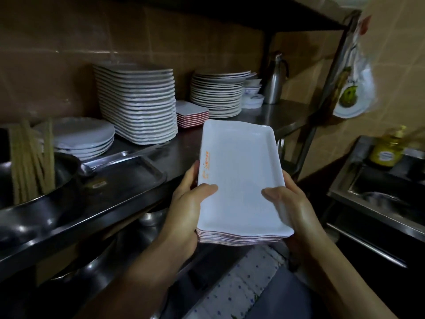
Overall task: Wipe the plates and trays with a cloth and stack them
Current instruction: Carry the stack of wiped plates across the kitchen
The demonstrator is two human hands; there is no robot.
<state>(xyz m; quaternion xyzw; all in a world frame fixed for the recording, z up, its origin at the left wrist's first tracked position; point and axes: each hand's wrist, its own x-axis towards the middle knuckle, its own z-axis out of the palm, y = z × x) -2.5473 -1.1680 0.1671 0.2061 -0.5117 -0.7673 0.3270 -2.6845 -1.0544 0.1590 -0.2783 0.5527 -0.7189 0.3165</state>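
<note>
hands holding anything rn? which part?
Yes. Both hands carry a stack of white rectangular trays. The left hand has its grip on the left long edge, the right hand on the right long edge, thumbs on the top tray.

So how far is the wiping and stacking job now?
Done: tall tray stack, plate stack and small pile sit on the shelf. In hand: left hand and right hand hold a tray pile. Left: shelving it. No cloth visible.
</note>
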